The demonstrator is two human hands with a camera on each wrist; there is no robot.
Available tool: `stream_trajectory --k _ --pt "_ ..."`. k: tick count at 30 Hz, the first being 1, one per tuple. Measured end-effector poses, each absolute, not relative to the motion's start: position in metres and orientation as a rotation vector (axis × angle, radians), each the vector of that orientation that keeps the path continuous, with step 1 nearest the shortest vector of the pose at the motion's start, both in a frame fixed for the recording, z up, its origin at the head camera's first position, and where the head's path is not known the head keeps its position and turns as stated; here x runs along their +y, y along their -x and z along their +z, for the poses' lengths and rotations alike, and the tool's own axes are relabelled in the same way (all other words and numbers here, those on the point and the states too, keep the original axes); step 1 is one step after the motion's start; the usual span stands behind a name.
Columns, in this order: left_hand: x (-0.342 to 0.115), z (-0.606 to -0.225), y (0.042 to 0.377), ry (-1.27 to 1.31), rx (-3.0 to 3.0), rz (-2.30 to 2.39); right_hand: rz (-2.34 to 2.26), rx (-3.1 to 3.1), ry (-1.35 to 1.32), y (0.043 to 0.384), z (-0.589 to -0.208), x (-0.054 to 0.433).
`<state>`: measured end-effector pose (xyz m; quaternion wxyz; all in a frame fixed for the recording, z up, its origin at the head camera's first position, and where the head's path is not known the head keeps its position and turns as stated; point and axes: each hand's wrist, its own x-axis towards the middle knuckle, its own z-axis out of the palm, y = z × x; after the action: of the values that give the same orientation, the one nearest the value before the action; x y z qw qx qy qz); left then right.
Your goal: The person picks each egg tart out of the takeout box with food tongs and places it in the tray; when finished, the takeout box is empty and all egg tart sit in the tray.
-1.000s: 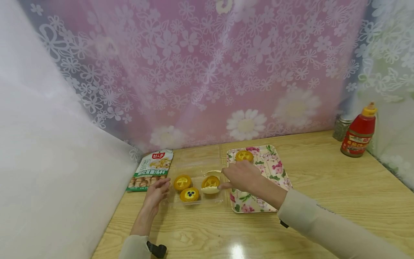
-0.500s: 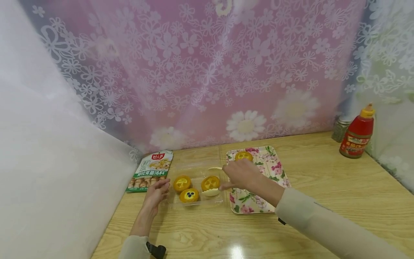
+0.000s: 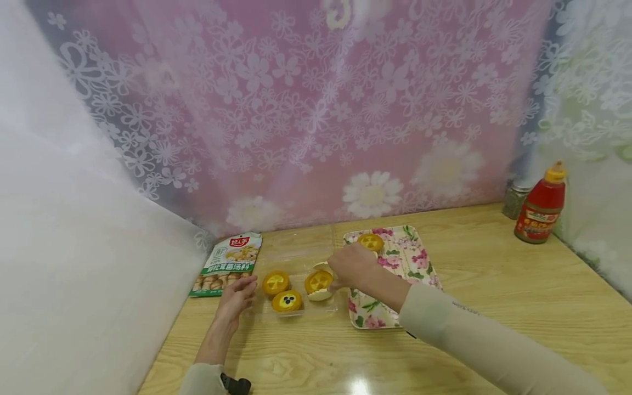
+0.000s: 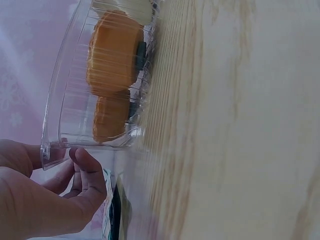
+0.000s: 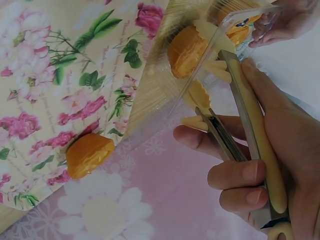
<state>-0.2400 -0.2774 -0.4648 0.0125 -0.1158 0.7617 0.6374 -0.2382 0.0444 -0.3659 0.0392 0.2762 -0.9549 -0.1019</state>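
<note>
My right hand (image 3: 355,267) grips a pair of tongs (image 5: 257,125) with cream scalloped tips. Those tips stand on either side of a yellow-topped tart (image 3: 317,281) inside a clear plastic container (image 3: 296,314). Whether both tips press the tart I cannot tell. In the container's left half lie another yellow-topped tart (image 3: 275,282) and one with dark berries (image 3: 286,301), side by side. At the container's left edge my left hand (image 3: 237,299) pinches its rim, seen closer in the left wrist view.
Right of the container lies a floral tray (image 3: 365,307) with one tart (image 3: 369,241) near its back edge. A mushroom-pictured food packet (image 3: 229,262) is at the left. A red sauce bottle (image 3: 540,211) and a glass jar (image 3: 515,203) stand at the back right.
My right hand and forearm have shifted slightly left. The tong tips remain around the same tart. My left hand keeps its place at the container's rim.
</note>
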Motion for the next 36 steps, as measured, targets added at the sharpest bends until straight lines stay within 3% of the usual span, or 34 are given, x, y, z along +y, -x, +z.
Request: stream_trajectory --k 36 --pt "-0.278 -0.465 0.24 0.368 2.362 2.012 0.115 -2.877 -0.845 0.23 -0.395 0.067"
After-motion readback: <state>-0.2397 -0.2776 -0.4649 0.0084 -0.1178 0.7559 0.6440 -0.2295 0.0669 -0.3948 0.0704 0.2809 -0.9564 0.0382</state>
